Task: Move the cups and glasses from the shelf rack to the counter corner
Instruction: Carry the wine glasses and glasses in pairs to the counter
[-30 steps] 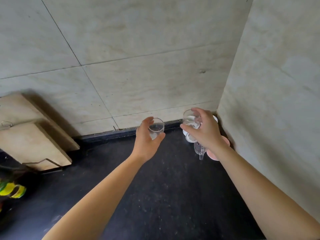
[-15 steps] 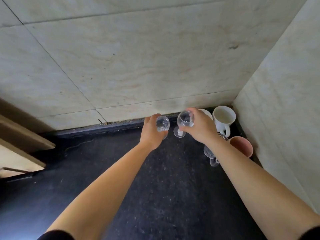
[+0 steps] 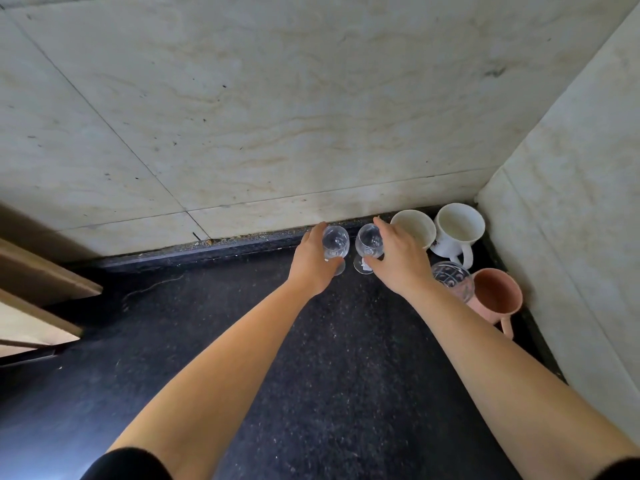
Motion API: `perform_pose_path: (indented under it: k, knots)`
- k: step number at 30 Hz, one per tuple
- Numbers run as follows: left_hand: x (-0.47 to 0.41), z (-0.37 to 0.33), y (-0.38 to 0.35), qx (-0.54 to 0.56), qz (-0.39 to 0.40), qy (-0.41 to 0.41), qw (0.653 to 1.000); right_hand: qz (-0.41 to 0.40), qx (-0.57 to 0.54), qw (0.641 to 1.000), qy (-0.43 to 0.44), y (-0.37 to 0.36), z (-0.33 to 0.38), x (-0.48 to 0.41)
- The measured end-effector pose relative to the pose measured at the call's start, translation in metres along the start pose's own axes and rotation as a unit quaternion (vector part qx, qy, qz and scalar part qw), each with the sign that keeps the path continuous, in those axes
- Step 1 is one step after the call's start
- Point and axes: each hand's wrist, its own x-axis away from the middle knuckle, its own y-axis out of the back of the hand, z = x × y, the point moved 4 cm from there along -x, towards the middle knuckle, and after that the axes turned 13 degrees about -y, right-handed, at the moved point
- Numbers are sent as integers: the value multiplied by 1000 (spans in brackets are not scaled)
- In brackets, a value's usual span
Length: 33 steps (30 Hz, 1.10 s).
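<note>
Both arms reach fwd from the bottom edge toward the counter [image 3: 311, 393] corner at approx 1 o'clock. Left hand [image 3: 313, 263] is wrapped round the left stemmed glass [image 3: 335, 243], thumb low by the foot, fingers behind the bowl: grasping it. Right hand [image 3: 398, 259] is palm-down, cupping the right stemmed glass [image 3: 369, 241] from its right side, thumb near the base and index finger over the rim: also gripping. Both glasses stand upright, just beside each other w/ a narrow gap, close to the back wall [image 3: 277, 116] at 12 o'clock. Can't tell if their feet fully touch the counter.

At 1–2 o'clock in the corner: a white cup [image 3: 414, 225], partly hidden by the right hand; a white mug [image 3: 457, 233] w/ handle facing the camera; a clear patterned glass [image 3: 452, 277], lower part hidden behind the right forearm; a pink mug [image 3: 497, 294] next to it. Wooden boards [image 3: 38, 299] at 9 o'clock are cut off by the left edge. Dark sleeves [image 3: 128, 465] are barely in frame at the bottom.
</note>
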Motion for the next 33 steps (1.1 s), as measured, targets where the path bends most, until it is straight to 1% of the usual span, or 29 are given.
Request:
perform_pose_path:
  k: [3,5,7,9,11,13,15,17,19,21,24,26,30,31,33]
  knots:
    - [2,-5,5,-15,27,8,999,36,-4,999,-6,8,2,6]
    - [7,-14,18,-37,27,9,999,45,15,999,0,22,5,11]
    - [12,-30,43,-76,9,-18,997,21,28,999,11,46,15,16]
    - [19,-54,79,-131,-30,-69,989,-35,33,998,31,81,34,22]
    - [29,-84,124,-199,-82,-122,969,-119,36,990,71,124,60,33]
    - [47,-116,172,-265,-142,-173,938,-194,34,973,119,165,88,50]
    - [77,-144,218,-324,-198,-212,901,-241,33,955,169,199,115,70]
    - [113,-162,256,-372,-240,-219,870,-273,28,937,215,223,140,91]
    - [158,-170,284,-415,-270,-201,845,-291,14,920,263,236,165,113]
    - [209,-170,303,-455,-291,-174,823,-292,-12,905,309,235,193,138]
    - [296,-149,319,-491,-319,-99,804,-271,-48,878,392,208,236,183]
    - [363,-126,318,-509,-326,-24,796,-238,-63,860,448,173,264,221]
    - [514,-82,309,-527,-341,135,767,-140,-70,828,538,97,318,323]
    - [553,-75,308,-525,-345,168,759,-121,-67,817,560,81,333,353]
    - [637,-68,313,-528,-372,219,731,-94,-72,783,610,58,367,419]
